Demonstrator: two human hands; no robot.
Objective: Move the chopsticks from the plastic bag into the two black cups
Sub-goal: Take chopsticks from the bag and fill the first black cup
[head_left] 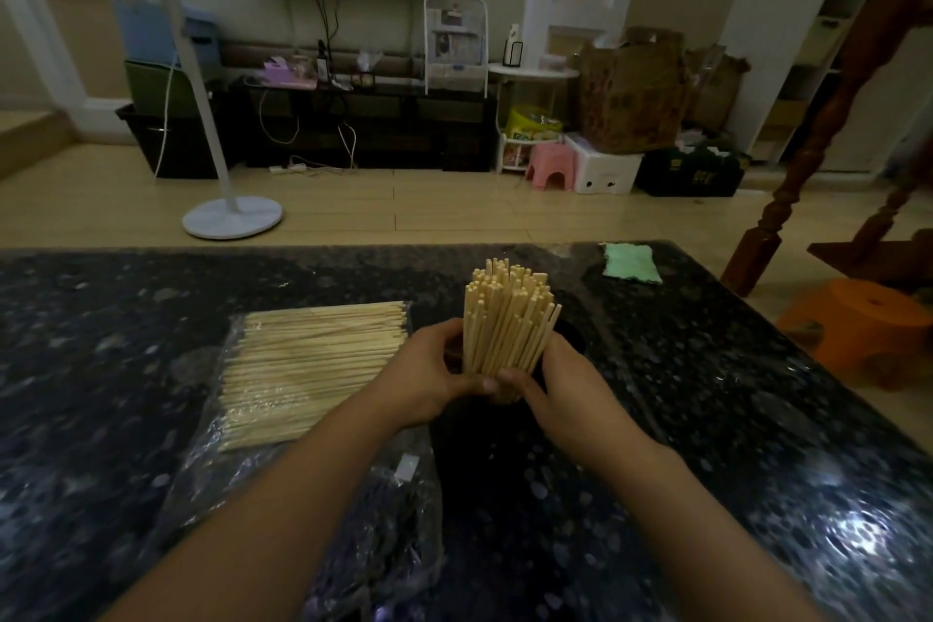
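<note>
On the left of the dark speckled desk (101, 343) lay the clear plastic bag (242, 429), with a flat stack of chopsticks (308, 369) still lying in it, their tips pointing right. Just beside it, the left hand (434, 379) curled round the near-left side of an upright bundle of chopsticks (505, 318), thumb pressed across the lower part. The right hand (560, 389) gripped the same bundle from the other side, its fingers wrapped round the base. The bundle stood roughly vertical and fanned a little at the top. A dark round shape behind the right hand was probably one black cup (573, 336), but the dim light made its rim hard to read; a second cup could not be made out. Farther right lay a green cloth (631, 263).

The step in hand seemed to be squaring up one handful before seating it. The next move would call for lowering the bundle straight into the cup mouth without letting the sticks splay, then returning to the bag for the rest.
</note>
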